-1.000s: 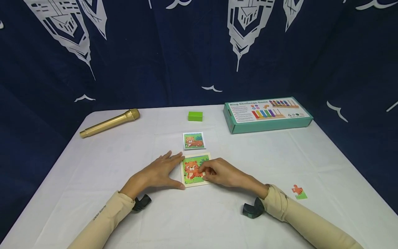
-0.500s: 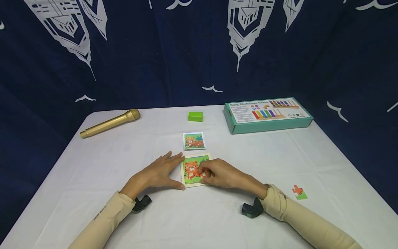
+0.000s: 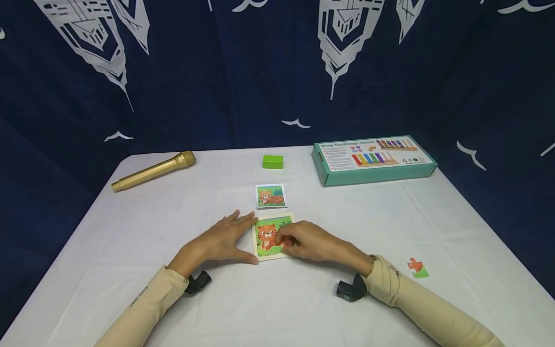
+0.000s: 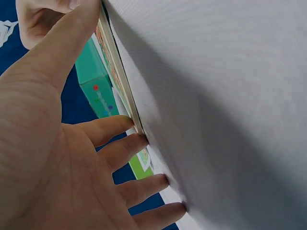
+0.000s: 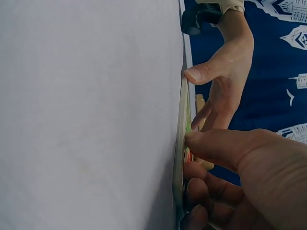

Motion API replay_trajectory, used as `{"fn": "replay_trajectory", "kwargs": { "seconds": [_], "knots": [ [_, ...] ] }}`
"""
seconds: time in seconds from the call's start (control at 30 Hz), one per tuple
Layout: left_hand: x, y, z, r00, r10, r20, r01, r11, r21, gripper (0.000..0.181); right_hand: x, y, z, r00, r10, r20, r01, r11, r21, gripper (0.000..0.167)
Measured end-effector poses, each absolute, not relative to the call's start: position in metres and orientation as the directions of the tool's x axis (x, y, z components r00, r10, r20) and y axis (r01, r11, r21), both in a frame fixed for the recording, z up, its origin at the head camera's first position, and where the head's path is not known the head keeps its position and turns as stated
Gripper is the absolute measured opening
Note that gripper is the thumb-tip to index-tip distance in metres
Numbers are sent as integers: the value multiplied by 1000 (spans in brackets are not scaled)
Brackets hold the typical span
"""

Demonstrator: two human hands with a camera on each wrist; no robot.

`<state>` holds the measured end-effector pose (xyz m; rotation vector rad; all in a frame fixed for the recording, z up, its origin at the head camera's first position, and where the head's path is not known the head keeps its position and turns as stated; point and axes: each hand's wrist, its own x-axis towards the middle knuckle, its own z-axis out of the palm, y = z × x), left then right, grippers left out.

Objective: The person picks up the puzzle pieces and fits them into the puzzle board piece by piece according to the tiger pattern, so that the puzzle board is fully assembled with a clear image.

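Observation:
A wooden tiger jigsaw puzzle (image 3: 270, 226) lies flat in its pale frame at the middle of the table. My left hand (image 3: 223, 238) rests at its left edge, thumb and fingers spread and nearly straight; the left wrist view shows the fingertips against the frame's side. Over the puzzle's lower right, my right hand (image 3: 310, 241) has curled fingers and pinches a puzzle piece (image 5: 189, 155), mostly hidden by the fingers. A loose orange and green puzzle piece (image 3: 418, 268) lies to the right. Behind the puzzle is a tiger picture card (image 3: 270, 196).
At the back of the white-covered table (image 3: 208, 308) lie a gold microphone (image 3: 153, 172), a small green block (image 3: 272, 162) and a teal game box (image 3: 375, 160). A dark blue printed curtain (image 3: 234, 77) hangs behind.
The green-edged piece seen by my right fingertips half a second ago no longer stands out over the puzzle's lower edge. My right fingers shifted slightly; my left hand stayed still.

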<state>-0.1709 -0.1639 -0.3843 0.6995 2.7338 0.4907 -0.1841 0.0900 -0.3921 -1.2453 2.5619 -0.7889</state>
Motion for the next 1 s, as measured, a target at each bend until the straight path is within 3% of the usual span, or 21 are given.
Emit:
{"fn": "replay_trajectory", "kwargs": {
  "seconds": [0.27,0.83,1.0],
  "knots": [
    [-171,-163,-384,-844,503,-184,407,826,390,105,-185,92,-391,-618,-784,56,-687,503,-525,4],
    [-171,-165,-383,-836,517,-182,423,820,385,105,-184,93,-388,-571,-817,83,-752,480,-451,19],
    [-171,-164,-383,-836,516,-184,421,820,388,105,-178,94,-386,-543,-837,74,-795,484,-365,18]
  ]
}}
